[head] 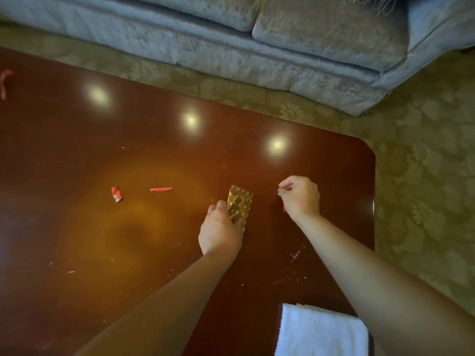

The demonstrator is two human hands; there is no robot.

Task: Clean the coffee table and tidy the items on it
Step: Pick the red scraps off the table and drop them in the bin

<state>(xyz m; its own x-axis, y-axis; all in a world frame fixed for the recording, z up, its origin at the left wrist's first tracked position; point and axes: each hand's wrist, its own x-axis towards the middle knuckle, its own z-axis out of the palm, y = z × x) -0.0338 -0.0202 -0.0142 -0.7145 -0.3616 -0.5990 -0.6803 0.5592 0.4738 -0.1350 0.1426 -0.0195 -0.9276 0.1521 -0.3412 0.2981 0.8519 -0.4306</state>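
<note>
Left hand (218, 227) grips gold foil wrapper (241, 201) mid coffee table (77, 150). Right hand (300, 196), just right of it, pinches red scrap (284, 208). Likely gathering litter first. White towel (321, 330) sits near-right for wiping.

Coffee table (77, 150) is showing glossy reddish-brown, glowing orange mid-frame. Wrapper (241, 204) at centre is shining gold, round print. Scraps (116, 194) left of centre are showing red, one with white; sliver (284, 208) right of centre red. Towel (321, 332) lower right is showing white. Sofa (231, 47) up top is reading grey-blue, carpet (424, 150) olive floral.
</note>
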